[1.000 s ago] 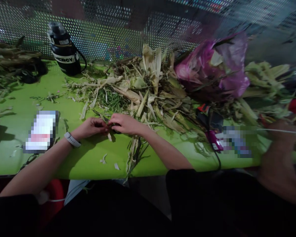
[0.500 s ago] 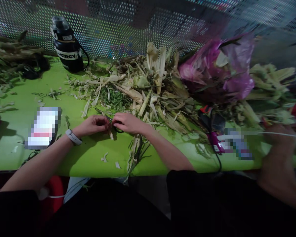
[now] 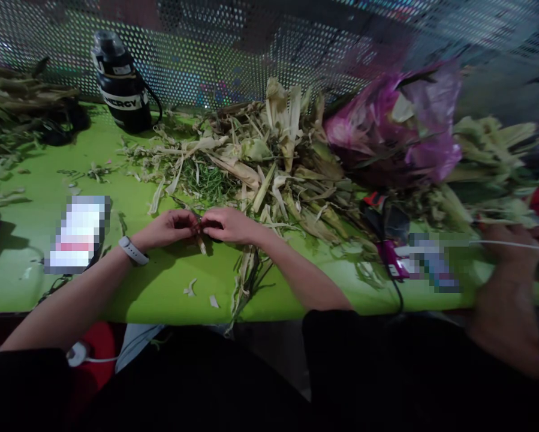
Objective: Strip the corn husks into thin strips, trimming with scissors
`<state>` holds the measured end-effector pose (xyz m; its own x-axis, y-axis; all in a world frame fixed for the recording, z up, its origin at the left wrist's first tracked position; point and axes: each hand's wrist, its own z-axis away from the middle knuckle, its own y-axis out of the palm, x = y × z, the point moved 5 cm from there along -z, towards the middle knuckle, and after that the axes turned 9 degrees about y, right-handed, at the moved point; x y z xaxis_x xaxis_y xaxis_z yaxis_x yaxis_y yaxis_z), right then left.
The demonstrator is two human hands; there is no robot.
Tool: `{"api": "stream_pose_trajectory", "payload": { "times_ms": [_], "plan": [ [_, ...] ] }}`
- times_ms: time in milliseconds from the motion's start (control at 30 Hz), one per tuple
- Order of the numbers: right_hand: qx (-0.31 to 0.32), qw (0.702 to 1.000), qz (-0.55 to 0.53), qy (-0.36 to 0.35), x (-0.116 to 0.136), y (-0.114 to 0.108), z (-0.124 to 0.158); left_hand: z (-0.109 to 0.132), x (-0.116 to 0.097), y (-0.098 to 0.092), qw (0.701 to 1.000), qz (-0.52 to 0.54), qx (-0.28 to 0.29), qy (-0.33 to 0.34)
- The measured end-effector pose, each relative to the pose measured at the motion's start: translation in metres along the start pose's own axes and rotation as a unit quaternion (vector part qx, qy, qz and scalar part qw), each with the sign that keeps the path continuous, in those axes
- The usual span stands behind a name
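My left hand (image 3: 172, 228) is closed in a pinch on a small pale piece of dried corn husk (image 3: 202, 245), whose lower end hangs below the fingertips. My right hand (image 3: 231, 225) meets it from the other side, thumb and fingers pinched at the upper end of that same piece. Something dark lies under the right fingers, too hidden to name. Just beyond both hands is a heap of dry corn husks (image 3: 291, 144) with a tangle of green strands (image 3: 210, 182). Long dry strips (image 3: 246, 279) lie below my right wrist, and small husk scraps (image 3: 213, 300) are nearer the table edge.
A phone (image 3: 78, 234) lies to the left on the green table (image 3: 161, 288). Behind it stands a black bottle (image 3: 123, 90) against a perforated metal panel (image 3: 197, 54). Rightward are a pink plastic bag (image 3: 395, 132), a cable, another phone (image 3: 437, 264) and another person's hand (image 3: 512, 243).
My right fingers have shifted slightly and now pinch the top of the husk piece. The dark loop seen under that hand before is mostly hidden. My left hand stays almost still.
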<state>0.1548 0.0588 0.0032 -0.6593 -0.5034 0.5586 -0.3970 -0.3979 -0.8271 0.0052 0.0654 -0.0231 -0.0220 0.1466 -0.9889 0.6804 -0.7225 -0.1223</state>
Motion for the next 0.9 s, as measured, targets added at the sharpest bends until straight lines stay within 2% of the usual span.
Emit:
{"api": "stream_pose_trajectory", "payload": {
  "times_ms": [300, 533, 733, 900],
  "plan": [
    [-0.014, 1.000, -0.005, 0.017, -0.0011, 0.0004, 0.0000, 0.0004, 0.0054, -0.0013, 0.998, 0.041, -0.029, -0.033],
    [-0.020, 0.998, -0.030, 0.051, -0.0022, -0.0001, 0.0019, 0.0004, -0.0009, -0.0004, 0.997, 0.048, -0.049, -0.039],
    [-0.040, 0.999, -0.017, 0.020, -0.0023, 0.0042, -0.0003, -0.0001, -0.0004, -0.0006, 0.998, 0.041, -0.045, -0.027],
    [-0.044, 0.999, -0.014, 0.019, -0.0036, 0.0056, -0.0008, 0.0016, 0.0033, -0.0011, 0.996, 0.050, -0.055, -0.056]
  ]
}}
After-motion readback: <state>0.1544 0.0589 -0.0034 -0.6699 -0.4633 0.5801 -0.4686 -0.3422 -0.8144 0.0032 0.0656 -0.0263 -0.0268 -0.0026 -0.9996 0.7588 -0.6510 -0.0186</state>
